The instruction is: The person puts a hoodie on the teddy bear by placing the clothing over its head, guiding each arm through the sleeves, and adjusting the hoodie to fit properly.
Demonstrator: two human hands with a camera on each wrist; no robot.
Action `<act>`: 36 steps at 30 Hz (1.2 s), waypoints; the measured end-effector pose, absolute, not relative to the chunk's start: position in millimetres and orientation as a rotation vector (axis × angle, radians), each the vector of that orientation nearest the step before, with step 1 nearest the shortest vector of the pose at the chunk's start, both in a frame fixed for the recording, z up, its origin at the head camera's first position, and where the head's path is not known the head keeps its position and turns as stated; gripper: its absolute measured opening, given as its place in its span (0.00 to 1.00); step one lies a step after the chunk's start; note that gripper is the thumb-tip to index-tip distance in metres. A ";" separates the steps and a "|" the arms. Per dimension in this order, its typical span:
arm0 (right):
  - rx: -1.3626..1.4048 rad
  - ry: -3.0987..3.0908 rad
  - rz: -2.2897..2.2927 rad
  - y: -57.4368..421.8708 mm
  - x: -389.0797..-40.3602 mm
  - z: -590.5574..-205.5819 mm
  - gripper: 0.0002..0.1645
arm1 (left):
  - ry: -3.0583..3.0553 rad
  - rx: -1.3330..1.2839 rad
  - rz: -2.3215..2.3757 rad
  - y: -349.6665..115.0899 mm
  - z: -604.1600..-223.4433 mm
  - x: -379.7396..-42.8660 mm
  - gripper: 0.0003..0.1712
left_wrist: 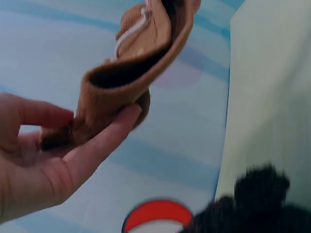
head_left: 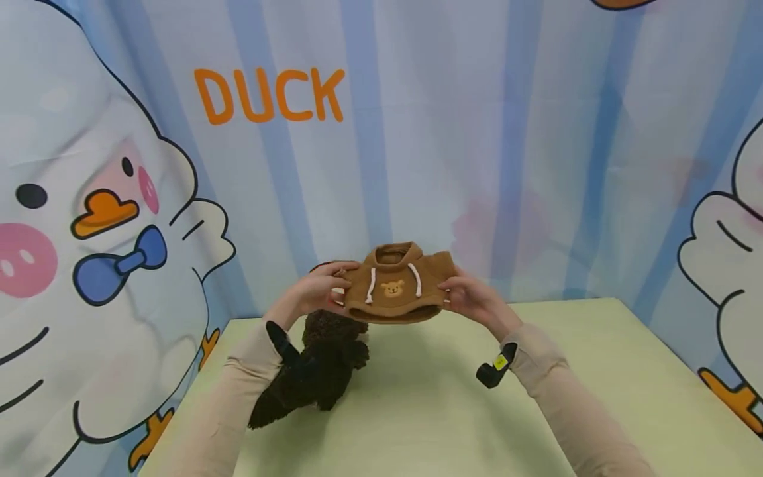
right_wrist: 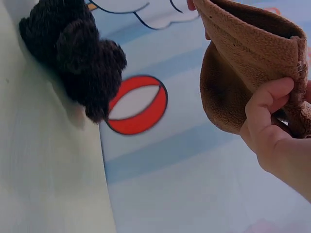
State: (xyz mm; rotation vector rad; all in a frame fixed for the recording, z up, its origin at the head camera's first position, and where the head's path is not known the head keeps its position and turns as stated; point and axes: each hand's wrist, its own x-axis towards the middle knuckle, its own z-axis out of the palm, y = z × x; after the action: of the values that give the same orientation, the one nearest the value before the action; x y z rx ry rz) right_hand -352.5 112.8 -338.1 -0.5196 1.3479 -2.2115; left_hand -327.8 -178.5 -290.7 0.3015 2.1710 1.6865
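Note:
A small brown hoodie (head_left: 390,275) with white drawstrings and a bear face on its front hangs above the table, stretched between both hands. The left hand (head_left: 318,288) pinches its sleeve on the left side. In the left wrist view, thumb and fingers of that hand (left_wrist: 53,155) grip the cloth near the open bottom hem. On the opposite sleeve, the right hand (head_left: 473,298) pinches the fabric, its fingers (right_wrist: 267,104) curled at the hoodie's edge. A dark, furry plush toy (head_left: 324,364) sits on the table below the left hand, partly hidden by the left forearm.
The pale green table (head_left: 453,397) reaches back to a blue-and-white striped curtain (head_left: 429,132) printed with ducks and the word DUCK. A red-and-white printed ball (right_wrist: 138,104) shows on the curtain behind the plush toy. Both wrists wear black straps.

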 end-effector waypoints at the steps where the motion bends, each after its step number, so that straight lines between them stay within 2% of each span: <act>1: -0.526 1.362 -2.200 104.6 -352.5 -338.7 0.31 | 2.173 0.334 1.660 -190.5 -292.7 -326.9 0.28; 8: -0.502 1.425 -2.111 31.8 -349.6 -351.9 0.40 | 2.242 0.415 1.549 -278.2 -313.6 -316.3 0.31; 14: -0.406 1.354 -2.148 -25.7 -351.8 -361.5 0.43 | 2.307 0.366 1.610 -326.6 -340.7 -315.2 0.31; 20: -0.319 1.351 -2.145 -60.7 -353.5 -373.9 0.43 | 2.315 0.261 1.599 -351.8 -376.0 -317.0 0.31; 29: -0.407 1.598 -2.045 -68.8 -361.9 -410.3 0.36 | 2.338 0.231 1.479 -355.0 -399.4 -322.4 0.29; 33: -0.570 1.706 -2.008 -70.0 -435.6 -494.5 0.34 | 2.283 0.211 1.453 -357.6 -398.2 -324.9 0.31; 36: -0.586 1.935 -1.916 -74.1 -485.7 -548.6 0.36 | 2.222 0.170 1.470 -362.9 -397.4 -323.7 0.32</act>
State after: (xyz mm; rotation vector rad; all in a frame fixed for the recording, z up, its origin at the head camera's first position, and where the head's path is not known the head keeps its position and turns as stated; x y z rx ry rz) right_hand -485.7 -74.1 -548.6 -0.5862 1.9349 -1.9162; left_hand -323.7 -362.9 -397.4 0.1700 2.2218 1.4699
